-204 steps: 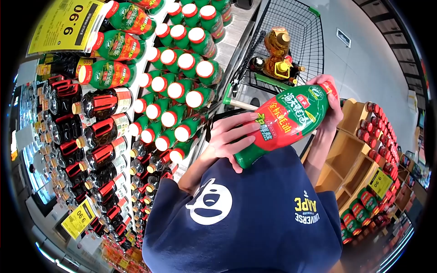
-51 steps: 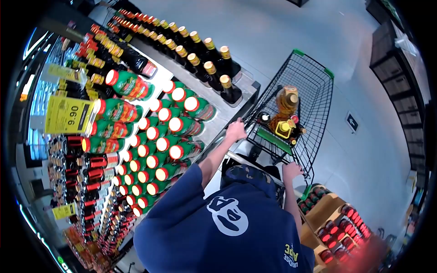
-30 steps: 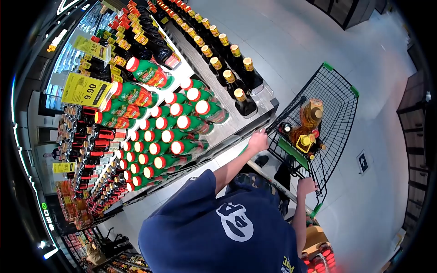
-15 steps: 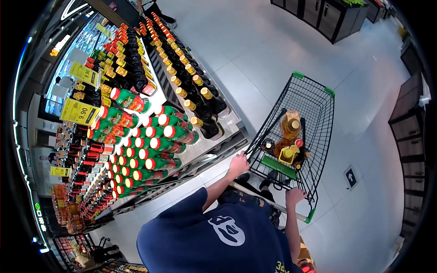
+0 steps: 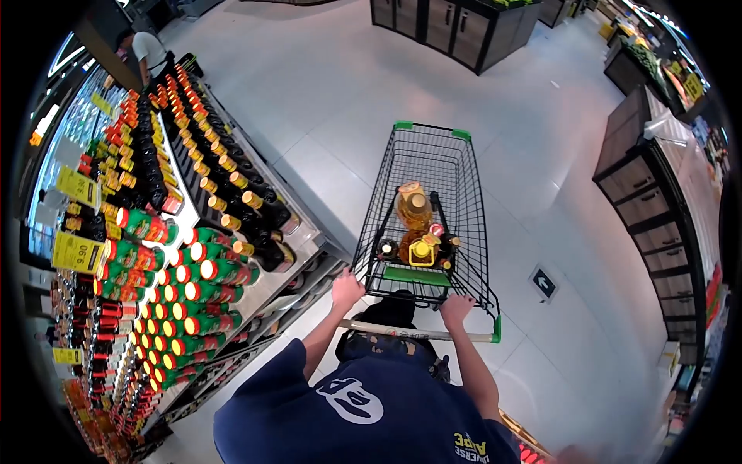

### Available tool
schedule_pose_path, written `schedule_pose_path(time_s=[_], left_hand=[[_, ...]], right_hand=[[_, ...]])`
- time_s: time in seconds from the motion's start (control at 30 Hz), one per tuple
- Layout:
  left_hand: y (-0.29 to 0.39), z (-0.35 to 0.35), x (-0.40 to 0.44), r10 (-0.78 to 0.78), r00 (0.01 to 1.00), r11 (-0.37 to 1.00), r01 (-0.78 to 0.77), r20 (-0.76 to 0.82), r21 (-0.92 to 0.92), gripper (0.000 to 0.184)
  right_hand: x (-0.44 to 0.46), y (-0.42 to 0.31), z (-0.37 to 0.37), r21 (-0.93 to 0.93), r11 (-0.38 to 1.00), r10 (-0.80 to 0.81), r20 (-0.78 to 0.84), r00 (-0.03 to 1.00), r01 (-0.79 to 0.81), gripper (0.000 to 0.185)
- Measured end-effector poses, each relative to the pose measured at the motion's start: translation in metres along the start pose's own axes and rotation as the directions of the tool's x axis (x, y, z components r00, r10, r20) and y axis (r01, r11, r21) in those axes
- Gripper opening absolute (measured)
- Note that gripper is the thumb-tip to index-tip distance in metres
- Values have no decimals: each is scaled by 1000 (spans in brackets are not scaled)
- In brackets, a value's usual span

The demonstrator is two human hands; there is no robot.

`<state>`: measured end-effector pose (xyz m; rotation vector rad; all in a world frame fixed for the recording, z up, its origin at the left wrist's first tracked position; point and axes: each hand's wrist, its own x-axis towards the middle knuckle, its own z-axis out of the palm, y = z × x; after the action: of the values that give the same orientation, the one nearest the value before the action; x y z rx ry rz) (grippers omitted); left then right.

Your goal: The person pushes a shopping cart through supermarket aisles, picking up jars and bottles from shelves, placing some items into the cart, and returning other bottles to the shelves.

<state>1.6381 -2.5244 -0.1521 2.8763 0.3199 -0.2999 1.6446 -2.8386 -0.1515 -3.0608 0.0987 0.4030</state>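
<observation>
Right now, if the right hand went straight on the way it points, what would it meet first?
Most likely the shopping cart, at its near end, just ahead of the right hand. Depth is hard to judge, so they may already be touching.

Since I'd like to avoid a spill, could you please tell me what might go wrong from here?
The black wire cart with green corners might clip the grey display, jolting the dark, yellow-capped bottles near its edge. The large amber bottle in the cart, with open space ahead, could shift on a sharp turn. The person in a light top near the display's far end might step across.
</observation>
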Motion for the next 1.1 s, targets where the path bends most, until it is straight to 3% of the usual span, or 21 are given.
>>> schedule_pose_path(time_s=[0.2, 0.4, 0.53, 0.57, 0.67, 0.7, 0.8, 1.0, 1.1], left_hand=[[12, -12, 23, -50, 997, 999, 50, 64, 0, 28], [21, -20, 43, -87, 992, 996, 88, 89, -6, 31], [24, -22, 64, -117, 991, 993, 117, 68, 12, 29], [30, -31, 66, -176, 972, 984, 180, 155, -14, 29], [25, -19, 81, -137, 990, 990, 138, 26, -17, 30], [25, -15, 88, -170, 985, 982, 172, 30, -75, 23], [28, -13, 102, -68, 995, 982, 53, -76, -182, 22], [34, -15, 153, -131, 991, 973, 122, -34, -197, 27], [43, -24, 172, -173, 984, 963, 162, -32, -216, 26]], right_hand=[[33, 1, -10, -1, 1000, -16, 38, 999, 16, 15], [69, 6, -2, 21, 998, -66, -47, 997, 67, 18], [99, -2, -9, 18, 994, -104, 17, 994, 103, 16], [101, -2, -26, -19, 995, -97, 70, 993, 99, 15], [129, -7, -27, -23, 990, -140, 75, 987, 142, 15], [140, -8, -25, -25, 988, -151, 73, 986, 153, 14], [172, -6, -34, -49, 981, -182, 86, 980, 186, 14], [242, -26, -42, -124, 958, -247, 92, 965, 258, 16], [277, -33, -59, -142, 951, -246, 193, 950, 275, 18]])
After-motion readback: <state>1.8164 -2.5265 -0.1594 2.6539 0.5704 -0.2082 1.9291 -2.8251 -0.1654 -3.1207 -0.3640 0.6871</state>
